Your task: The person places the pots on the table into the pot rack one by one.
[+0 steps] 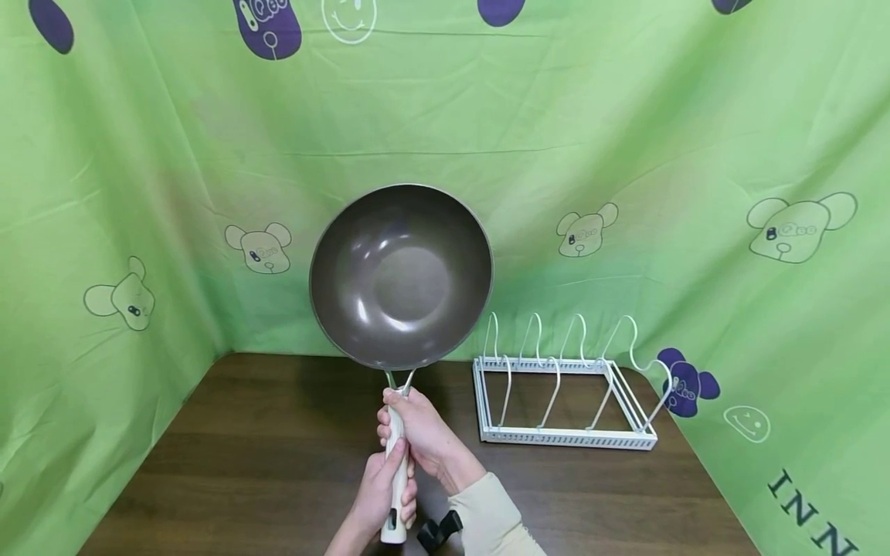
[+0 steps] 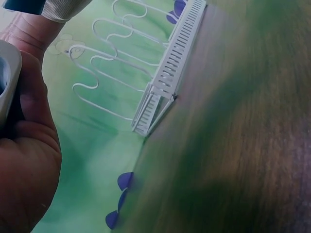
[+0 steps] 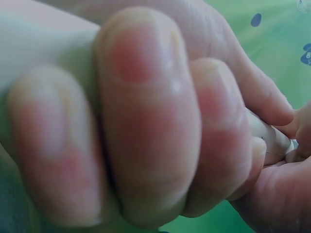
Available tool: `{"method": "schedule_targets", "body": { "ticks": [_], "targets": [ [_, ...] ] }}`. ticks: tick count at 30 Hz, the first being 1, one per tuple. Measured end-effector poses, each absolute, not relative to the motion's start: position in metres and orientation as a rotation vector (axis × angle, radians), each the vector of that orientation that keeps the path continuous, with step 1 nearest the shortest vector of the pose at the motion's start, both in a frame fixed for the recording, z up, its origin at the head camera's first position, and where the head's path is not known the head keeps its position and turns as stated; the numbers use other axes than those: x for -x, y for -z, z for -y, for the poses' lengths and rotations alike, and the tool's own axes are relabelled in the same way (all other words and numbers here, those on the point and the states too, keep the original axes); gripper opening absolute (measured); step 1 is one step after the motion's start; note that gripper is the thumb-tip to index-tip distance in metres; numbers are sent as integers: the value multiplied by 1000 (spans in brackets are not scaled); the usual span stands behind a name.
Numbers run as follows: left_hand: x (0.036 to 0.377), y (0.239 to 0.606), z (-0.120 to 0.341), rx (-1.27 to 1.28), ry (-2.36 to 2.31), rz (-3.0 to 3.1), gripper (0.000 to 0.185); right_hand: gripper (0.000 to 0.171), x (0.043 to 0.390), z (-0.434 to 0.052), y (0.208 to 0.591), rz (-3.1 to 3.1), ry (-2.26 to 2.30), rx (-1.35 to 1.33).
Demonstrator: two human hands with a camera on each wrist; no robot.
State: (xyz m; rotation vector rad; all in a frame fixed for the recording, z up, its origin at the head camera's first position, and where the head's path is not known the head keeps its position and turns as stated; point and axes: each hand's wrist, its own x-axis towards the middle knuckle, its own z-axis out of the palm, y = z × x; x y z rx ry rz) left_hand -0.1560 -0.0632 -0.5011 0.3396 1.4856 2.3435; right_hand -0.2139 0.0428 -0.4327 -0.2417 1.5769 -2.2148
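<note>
A dark grey wok (image 1: pixel 401 276) stands upright in the air above the table, its hollow facing me. Both hands grip its white handle (image 1: pixel 393 530). My right hand (image 1: pixel 420 432) is wrapped round the upper part just below the wire fork, and my left hand (image 1: pixel 378 490) holds the lower part. In the right wrist view the right hand's fingers (image 3: pixel 146 111) curl tightly over the handle (image 3: pixel 272 138), with the left hand (image 3: pixel 284 194) just beyond. The left wrist view shows the left palm (image 2: pixel 24 160) against the handle (image 2: pixel 7 82).
A white wire rack (image 1: pixel 566 439) with several upright dividers stands on the dark wooden table (image 1: pixel 264 463), right of the hands; the rack (image 2: pixel 165 73) shows in the left wrist view too. Green printed cloth (image 1: pixel 626 154) hangs behind and at both sides.
</note>
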Motion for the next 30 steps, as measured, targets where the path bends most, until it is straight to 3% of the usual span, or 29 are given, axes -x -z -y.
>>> {"method": "schedule_targets", "body": {
  "ticks": [30],
  "targets": [
    [170, 503, 47, -429, -2306, -1460, 48, 20, 221, -62, 430, -1632, 2233, 239]
  ]
}}
